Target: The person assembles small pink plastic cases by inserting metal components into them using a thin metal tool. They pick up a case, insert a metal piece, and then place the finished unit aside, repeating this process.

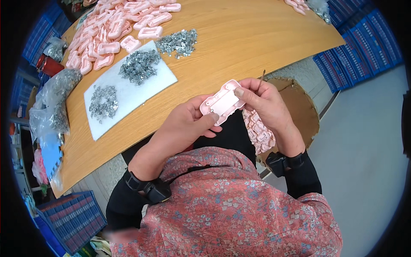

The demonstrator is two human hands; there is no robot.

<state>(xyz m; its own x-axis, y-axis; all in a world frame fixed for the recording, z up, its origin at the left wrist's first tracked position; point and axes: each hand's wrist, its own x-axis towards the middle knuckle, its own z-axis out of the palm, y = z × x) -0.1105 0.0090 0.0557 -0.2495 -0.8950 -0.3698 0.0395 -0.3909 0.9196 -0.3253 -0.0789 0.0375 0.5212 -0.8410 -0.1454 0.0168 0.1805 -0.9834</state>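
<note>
A pale pink plastic casing (224, 102), shallow and open on the side that faces up, is held between both hands above my lap. My left hand (182, 122) grips its left end, the thumb pressing on the inside near the lower edge. At the other end, my right hand (269, 100) pinches the upper right corner with the thumb on top. A thin dark stick-like tool (262, 77) pokes up from among the right fingers; its lower part is hidden. Small shiny metal pieces (139, 67) are heaped on a white foam sheet (117, 115) at the left.
Many pink casings (115, 30) are piled on the wooden table (231, 43). Another metal heap (177, 43) lies beside the sheet. Plastic bags of metal pieces (60, 98) stand at the left edge. A cardboard box (306, 103) with pink parts is by my right arm; blue crates (361, 47) stand beyond.
</note>
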